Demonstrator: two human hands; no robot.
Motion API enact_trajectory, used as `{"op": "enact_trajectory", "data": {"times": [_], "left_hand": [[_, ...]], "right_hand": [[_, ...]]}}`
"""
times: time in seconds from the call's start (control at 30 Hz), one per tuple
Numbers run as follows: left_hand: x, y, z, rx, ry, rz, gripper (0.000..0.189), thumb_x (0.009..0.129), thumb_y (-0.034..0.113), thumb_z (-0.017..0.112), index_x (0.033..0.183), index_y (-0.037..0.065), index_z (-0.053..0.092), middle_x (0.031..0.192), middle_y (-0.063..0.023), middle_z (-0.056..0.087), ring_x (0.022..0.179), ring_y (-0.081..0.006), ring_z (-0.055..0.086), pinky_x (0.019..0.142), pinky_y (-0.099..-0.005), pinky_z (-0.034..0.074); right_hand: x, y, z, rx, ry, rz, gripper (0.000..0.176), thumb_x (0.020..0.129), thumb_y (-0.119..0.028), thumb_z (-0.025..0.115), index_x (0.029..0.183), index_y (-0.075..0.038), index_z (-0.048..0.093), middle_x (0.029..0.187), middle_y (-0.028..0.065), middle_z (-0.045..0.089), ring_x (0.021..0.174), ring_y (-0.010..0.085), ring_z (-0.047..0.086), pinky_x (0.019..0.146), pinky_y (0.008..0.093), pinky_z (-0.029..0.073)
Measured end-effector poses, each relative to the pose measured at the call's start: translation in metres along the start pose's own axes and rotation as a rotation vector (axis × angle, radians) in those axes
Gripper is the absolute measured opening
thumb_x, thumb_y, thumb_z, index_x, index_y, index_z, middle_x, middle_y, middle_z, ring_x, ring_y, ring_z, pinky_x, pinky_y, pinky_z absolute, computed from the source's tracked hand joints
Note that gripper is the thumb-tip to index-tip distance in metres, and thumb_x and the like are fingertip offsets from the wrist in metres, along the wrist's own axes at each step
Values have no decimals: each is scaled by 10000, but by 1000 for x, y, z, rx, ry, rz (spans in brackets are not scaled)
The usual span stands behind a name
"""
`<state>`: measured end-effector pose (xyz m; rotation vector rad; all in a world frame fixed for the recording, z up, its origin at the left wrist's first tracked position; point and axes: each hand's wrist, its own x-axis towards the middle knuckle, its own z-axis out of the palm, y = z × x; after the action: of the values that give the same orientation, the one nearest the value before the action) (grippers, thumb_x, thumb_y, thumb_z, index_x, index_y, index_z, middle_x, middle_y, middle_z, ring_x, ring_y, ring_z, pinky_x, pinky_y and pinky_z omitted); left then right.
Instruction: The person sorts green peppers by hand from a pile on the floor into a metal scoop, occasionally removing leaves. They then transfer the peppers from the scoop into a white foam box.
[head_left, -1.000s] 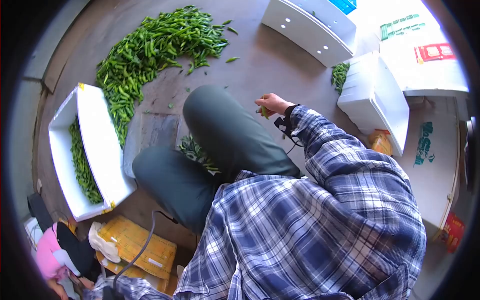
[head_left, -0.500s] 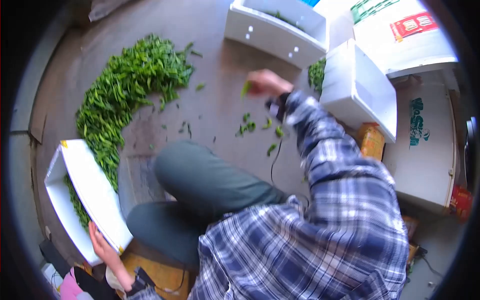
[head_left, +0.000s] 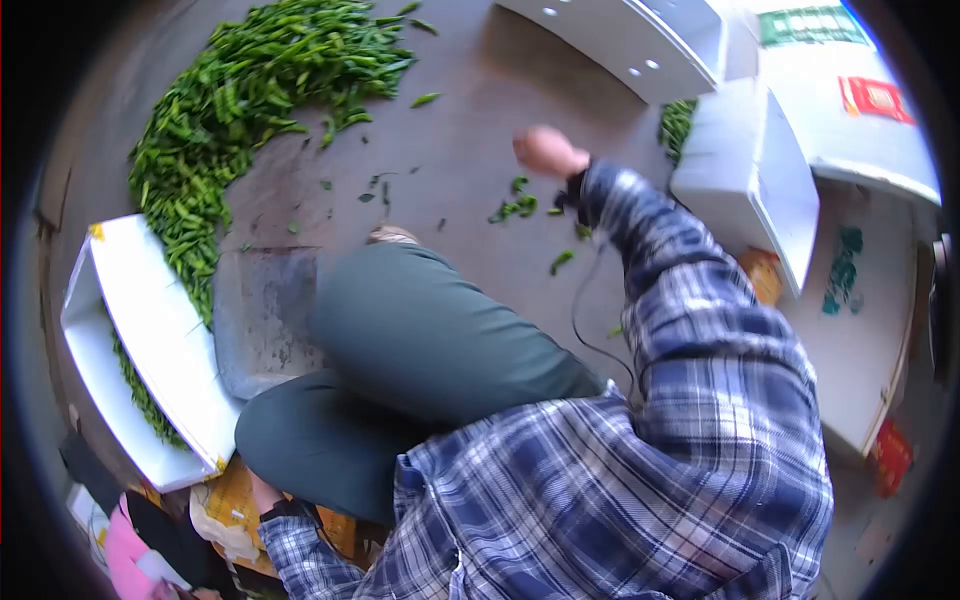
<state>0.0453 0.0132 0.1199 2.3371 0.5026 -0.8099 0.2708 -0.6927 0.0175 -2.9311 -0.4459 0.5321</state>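
Observation:
My right hand [head_left: 548,152] is raised over the floor, blurred; its fingers look curled, but I cannot make out anything in them. Just below it lie several loose green chili peppers [head_left: 515,207] on the floor. Of my left hand [head_left: 264,496], only the wrist end shows beside my knee; its fingers are hidden. Nearest to that hand is a white foam box [head_left: 165,345], tipped on its side, with green peppers [head_left: 145,395] inside. A large curved heap of green chili peppers [head_left: 270,85] spreads from the box toward the back.
A worn grey dustpan-like tray [head_left: 265,315] lies between the white box and my knee. More white foam boxes [head_left: 735,160] stand at the right, with peppers [head_left: 677,130] between two. A dark cord [head_left: 590,340] runs along the floor. Pink and black cloth [head_left: 140,550] shows at lower left.
The view has shifted. My left hand has left the white box and gone down behind my knee. The green pepper seen in my right hand before no longer shows there.

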Motion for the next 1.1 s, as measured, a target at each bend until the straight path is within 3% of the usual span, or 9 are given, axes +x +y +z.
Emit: {"op": "enact_trajectory", "data": {"times": [0.17, 0.23, 0.37, 0.5, 0.57, 0.77, 0.93, 1.03, 1.1], "left_hand": [[12, -29, 15, -133, 87, -255, 465, 878, 211, 503, 1234, -71, 407, 945, -103, 569, 812, -156, 541, 760, -246, 436], [19, -35, 20, -187, 144, -338, 470, 875, 217, 509, 1230, -74, 406, 927, -100, 567, 798, -160, 540, 756, -251, 440], [31, -38, 27, -296, 217, -444, 480, 871, 224, 516, 1225, -79, 405, 899, -96, 565, 777, -167, 537, 749, -258, 445], [46, -20, 48, -725, 167, -738, 553, 872, 351, 496, 1292, 58, 287, 1037, -103, 484, 854, -250, 516, 733, -464, 441], [56, -16, 57, -902, 30, -648, 484, 888, 356, 447, 1274, 108, 292, 1179, -131, 444, 1030, -310, 500, 750, -525, 427], [84, -17, 82, -1056, 366, -693, 354, 911, 168, 421, 1244, 60, 375, 1134, -108, 514, 1015, -245, 530, 823, -400, 426], [93, -27, 83, -868, 493, -642, 303, 895, 56, 426, 1179, -47, 454, 1125, -106, 542, 973, -194, 535, 840, -306, 409], [95, -24, 74, -790, 491, -570, 308, 892, 48, 423, 1183, -47, 451, 1121, -107, 545, 976, -191, 533, 847, -305, 404], [101, -34, 74, -751, 499, -577, 309, 891, 44, 420, 1184, -53, 449, 1118, -108, 546, 979, -192, 532, 850, -306, 403]], "right_hand": [[-41, -89, 64, -39, -185, 58, 146, 770, -93, 485, 861, -94, 599, 993, 131, 525, 997, 280, 504, 744, 387, 456], [-47, -87, 79, -83, -95, 18, 131, 782, -115, 471, 851, -98, 582, 907, 100, 511, 938, 267, 506, 732, 385, 428], [-39, -53, 76, -508, -726, 290, 186, 804, -146, 487, 897, -113, 644, 948, 110, 615, 917, 299, 583, 743, 385, 468], [30, -29, 40, -139, -463, 229, 205, 757, -164, 493, 850, -81, 655, 857, 144, 638, 832, 320, 609, 719, 411, 490], [87, -47, 10, -23, -232, 137, 175, 729, -151, 494, 761, -50, 634, 759, 178, 620, 758, 362, 598, 683, 428, 487], [261, -79, -45, 162, 227, 164, 435, 747, -313, 607, 1109, -83, 532, 944, 205, 607, 921, 352, 569, 804, 416, 448], [326, -93, -55, 276, 21, 324, 886, 682, -608, 610, 1329, -74, 325, 1234, 262, 448, 1156, 360, 440, 945, 399, 376], [337, -103, -31, 413, 111, 335, 887, 664, -615, 621, 1323, -91, 341, 1220, 267, 454, 1150, 385, 434, 951, 414, 367], [325, -136, -33, 190, 185, 332, 749, 658, -521, 656, 1264, -138, 438, 1161, 260, 465, 1090, 417, 443, 921, 436, 383]]}}
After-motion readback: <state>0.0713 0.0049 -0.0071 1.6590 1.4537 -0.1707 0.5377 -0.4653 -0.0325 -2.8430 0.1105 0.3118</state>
